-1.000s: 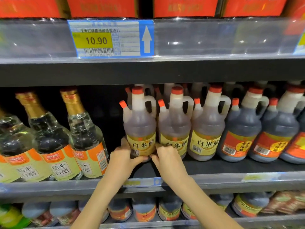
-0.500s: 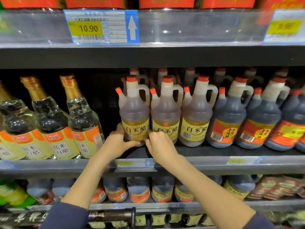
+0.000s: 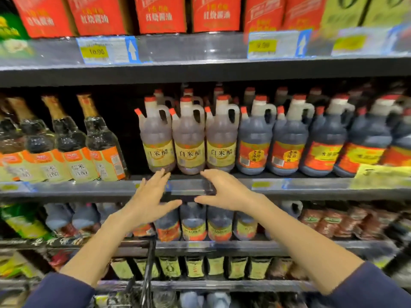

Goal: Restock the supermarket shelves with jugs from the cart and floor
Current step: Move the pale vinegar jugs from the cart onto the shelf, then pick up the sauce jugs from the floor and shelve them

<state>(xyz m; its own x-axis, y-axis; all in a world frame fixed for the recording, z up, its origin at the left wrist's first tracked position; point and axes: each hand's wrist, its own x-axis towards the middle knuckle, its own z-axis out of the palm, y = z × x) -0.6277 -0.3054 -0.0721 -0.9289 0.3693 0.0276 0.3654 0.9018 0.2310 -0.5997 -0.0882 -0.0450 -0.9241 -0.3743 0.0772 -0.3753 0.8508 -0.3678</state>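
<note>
Both hands empty, fingers spread: left hand (image 3: 151,196) and right hand (image 3: 224,192) hover at the shelf (image 3: 311,187) front edge. Three yellow-label jugs (image 3: 189,150) stand upright there, side by side. I'd carry the next jug by its handle, label out, into the gap to their left.

Motion blur smears the price tags (image 3: 262,45), and rear jugs (image 3: 188,92) hide behind the front row (image 3: 189,138).

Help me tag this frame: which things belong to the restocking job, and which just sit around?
Job: yellow-label jugs, left hand, right hand, shelf.
Just there: glass bottles, dark jugs, red cartons, price tag.
</note>
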